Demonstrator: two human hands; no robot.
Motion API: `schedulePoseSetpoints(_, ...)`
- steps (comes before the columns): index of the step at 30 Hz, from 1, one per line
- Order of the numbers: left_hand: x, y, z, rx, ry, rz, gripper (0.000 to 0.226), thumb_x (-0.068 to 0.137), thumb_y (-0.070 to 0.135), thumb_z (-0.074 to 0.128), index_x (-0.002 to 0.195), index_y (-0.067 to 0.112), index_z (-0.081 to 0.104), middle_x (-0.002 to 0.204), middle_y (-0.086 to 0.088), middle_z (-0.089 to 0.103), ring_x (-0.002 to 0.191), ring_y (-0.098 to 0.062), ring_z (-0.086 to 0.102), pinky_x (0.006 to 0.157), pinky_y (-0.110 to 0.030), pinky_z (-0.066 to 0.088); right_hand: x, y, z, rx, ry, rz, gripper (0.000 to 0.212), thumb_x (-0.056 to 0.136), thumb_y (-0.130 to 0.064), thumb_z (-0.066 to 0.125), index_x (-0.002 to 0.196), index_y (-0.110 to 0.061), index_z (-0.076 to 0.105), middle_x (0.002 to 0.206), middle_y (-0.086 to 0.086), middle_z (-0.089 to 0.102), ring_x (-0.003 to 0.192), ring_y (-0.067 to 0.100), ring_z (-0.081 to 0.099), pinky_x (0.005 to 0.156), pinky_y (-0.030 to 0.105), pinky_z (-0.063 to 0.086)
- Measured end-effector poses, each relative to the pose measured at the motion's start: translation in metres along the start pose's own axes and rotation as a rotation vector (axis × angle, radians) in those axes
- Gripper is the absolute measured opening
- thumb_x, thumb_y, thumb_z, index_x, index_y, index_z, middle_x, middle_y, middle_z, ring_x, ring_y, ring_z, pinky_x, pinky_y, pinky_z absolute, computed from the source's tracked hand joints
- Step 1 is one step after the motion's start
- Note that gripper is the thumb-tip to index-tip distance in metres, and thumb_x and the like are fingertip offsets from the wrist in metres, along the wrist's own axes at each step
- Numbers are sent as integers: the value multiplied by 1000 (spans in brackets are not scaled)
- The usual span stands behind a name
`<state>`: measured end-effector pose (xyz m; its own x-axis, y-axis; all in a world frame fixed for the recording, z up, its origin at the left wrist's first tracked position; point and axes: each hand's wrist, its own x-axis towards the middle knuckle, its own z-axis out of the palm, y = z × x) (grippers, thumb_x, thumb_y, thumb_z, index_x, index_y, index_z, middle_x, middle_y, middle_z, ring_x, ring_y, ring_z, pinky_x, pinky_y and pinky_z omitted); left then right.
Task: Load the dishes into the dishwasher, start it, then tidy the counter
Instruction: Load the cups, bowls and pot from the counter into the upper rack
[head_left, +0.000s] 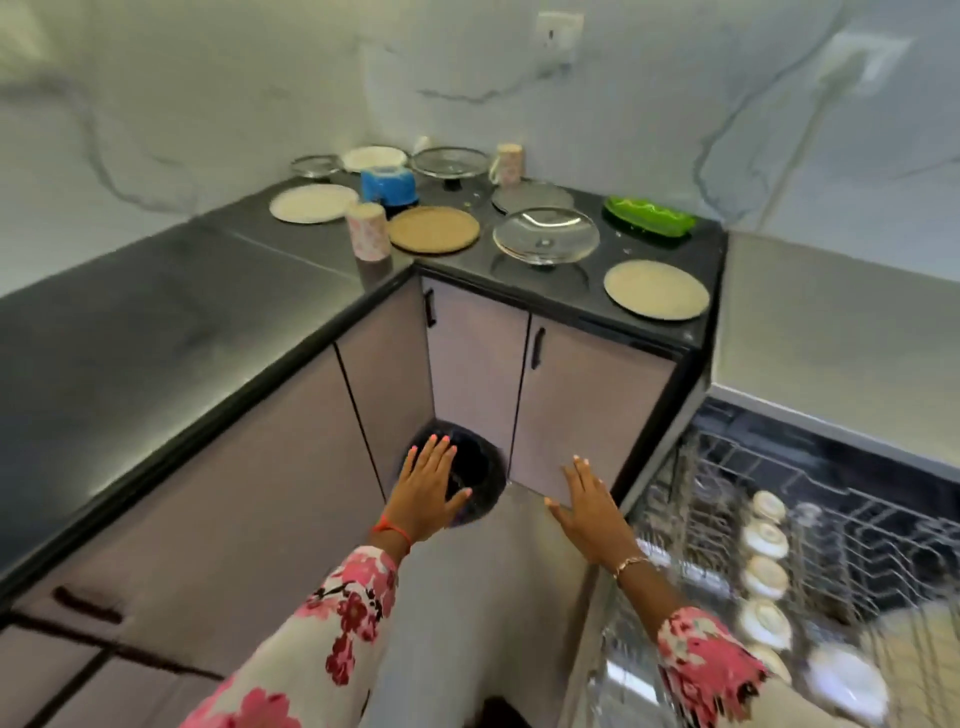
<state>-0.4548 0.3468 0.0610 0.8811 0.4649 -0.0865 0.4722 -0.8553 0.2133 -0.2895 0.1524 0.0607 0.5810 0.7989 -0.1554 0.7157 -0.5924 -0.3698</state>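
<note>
Left hand and right hand both spread flat, empty, at 6 o'clock. Dishes on corner counter at 12 — dishwasher rack pulled out at 4, bowls loaded.

Even, fairly bright, soft light; faint greenish cast on the marble wall. Bright glare patch upper right of frame. Dull sheen on the black counter; the glass lid catches highlights. Wide-angle bending at the edges. Motion blur lower right smears the dishwasher rack and lower-left cabinets. Overall soft.
</note>
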Motion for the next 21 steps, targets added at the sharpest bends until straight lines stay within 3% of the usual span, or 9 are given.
schedulePoseSetpoints(5,62,-64,-37,-75,123,-74,98,71,65,6,144,4,28,155,-12,19,145,-27,8,111,-34,-11,103,-39,-17,29,49,-81,69,96,-49,37,148,-8,18,158,10,4,146,23,2,119,36,9)
schedulePoseSetpoints(8,110,-106,-56,-57,174,-129,103,66,68,3,146,7,23,157,-8,14,146,-22,3,114,-33,-10,180,-61,-25,6,69,-131,78,92,-60,27,147,-6,17,157,12,6,146,24,3,118,33,5)
schedulePoseSetpoints(11,152,-148,-75,-57,190,-202,100,70,70,6,147,8,23,157,-8,14,146,-22,3,117,-37,-3,252,-88,-41,21,82,-165,68,96,-46,38,147,-6,18,157,12,8,146,23,3,119,34,6)
schedulePoseSetpoints(14,195,-185,-96,5,198,-278,75,92,59,30,148,10,20,157,-6,11,146,-20,0,117,-37,-3,320,-115,-61,37,85,-231,68,97,-44,39,148,-7,16,158,11,5,147,22,1,119,33,4)
schedulePoseSetpoints(16,221,-203,-110,-11,215,-312,70,94,52,37,148,10,19,158,-7,9,146,-21,-1,117,-36,-4,363,-132,-76,38,89,-279,68,97,-43,39,148,-7,14,158,11,4,147,22,0,119,32,3)
schedulePoseSetpoints(21,273,-251,-133,-38,211,-371,93,80,71,17,149,10,12,158,-5,4,146,-19,-5,117,-39,-5,451,-181,-109,69,108,-360,68,95,-48,37,148,-9,19,157,10,11,146,22,6,120,35,8)
